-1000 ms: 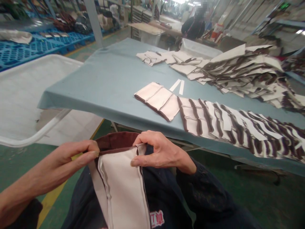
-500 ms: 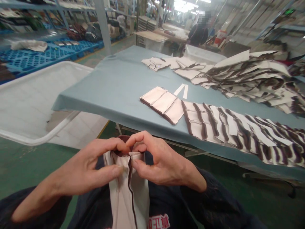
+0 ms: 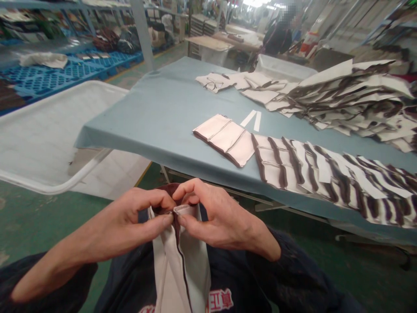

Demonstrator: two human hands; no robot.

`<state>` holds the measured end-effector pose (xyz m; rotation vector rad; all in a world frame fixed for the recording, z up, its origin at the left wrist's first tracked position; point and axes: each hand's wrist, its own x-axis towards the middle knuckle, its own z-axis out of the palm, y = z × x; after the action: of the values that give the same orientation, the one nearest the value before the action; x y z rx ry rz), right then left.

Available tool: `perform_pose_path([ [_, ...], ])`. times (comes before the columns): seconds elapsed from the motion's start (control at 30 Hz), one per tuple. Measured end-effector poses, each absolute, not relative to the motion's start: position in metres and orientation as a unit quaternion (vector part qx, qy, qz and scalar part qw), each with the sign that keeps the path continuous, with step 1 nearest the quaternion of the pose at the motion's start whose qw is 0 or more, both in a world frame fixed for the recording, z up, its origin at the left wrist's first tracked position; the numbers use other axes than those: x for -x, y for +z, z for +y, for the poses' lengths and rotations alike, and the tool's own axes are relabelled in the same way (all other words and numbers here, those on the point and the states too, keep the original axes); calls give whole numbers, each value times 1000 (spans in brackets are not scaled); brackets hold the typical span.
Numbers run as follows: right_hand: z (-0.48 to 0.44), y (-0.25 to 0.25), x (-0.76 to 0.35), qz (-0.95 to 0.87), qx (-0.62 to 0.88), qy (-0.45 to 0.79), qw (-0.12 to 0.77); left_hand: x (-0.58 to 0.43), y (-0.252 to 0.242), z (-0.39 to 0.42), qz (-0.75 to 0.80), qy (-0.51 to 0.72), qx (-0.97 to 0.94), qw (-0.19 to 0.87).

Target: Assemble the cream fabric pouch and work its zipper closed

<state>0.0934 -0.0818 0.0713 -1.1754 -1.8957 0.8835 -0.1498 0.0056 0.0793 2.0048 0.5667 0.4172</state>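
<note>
Between my hands hangs a cream fabric piece [image 3: 195, 261] with a dark brown lining and a dark seam down its front. My left hand [image 3: 130, 221] pinches its top edge left of the seam, thumb outside and fingers inside the opening. On the other side of the seam, my right hand [image 3: 218, 217] pinches the same edge between thumb and curled fingers. The thumb tips are close together at the seam. The piece's lower end hangs in front of my dark clothing, past the bottom of the view.
Ahead stands a table with a blue-green cover [image 3: 140, 117]. It bears a folded cream piece [image 3: 224, 139], a row of similar pieces [image 3: 286, 165], white strips [image 3: 257, 121], glasses [image 3: 215, 85] and a heap of pieces [image 3: 352, 95]. A white tub [image 3: 58, 189] is at left. Far back is a person [image 3: 276, 37].
My left thumb has shifted right along the top edge, closer to the right thumb at the seam. Both hands still grip the fabric piece. The view has tilted slightly.
</note>
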Motion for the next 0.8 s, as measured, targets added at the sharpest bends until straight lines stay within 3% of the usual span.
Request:
perform_pose_path([
  [0.47,-81,72,-105,-705,443,413,368,142,96,-5,258,119,-831,479],
  [0.8,-82,72,-98,-697,448,385,407,142,100,-4,244,135,-840,466],
])
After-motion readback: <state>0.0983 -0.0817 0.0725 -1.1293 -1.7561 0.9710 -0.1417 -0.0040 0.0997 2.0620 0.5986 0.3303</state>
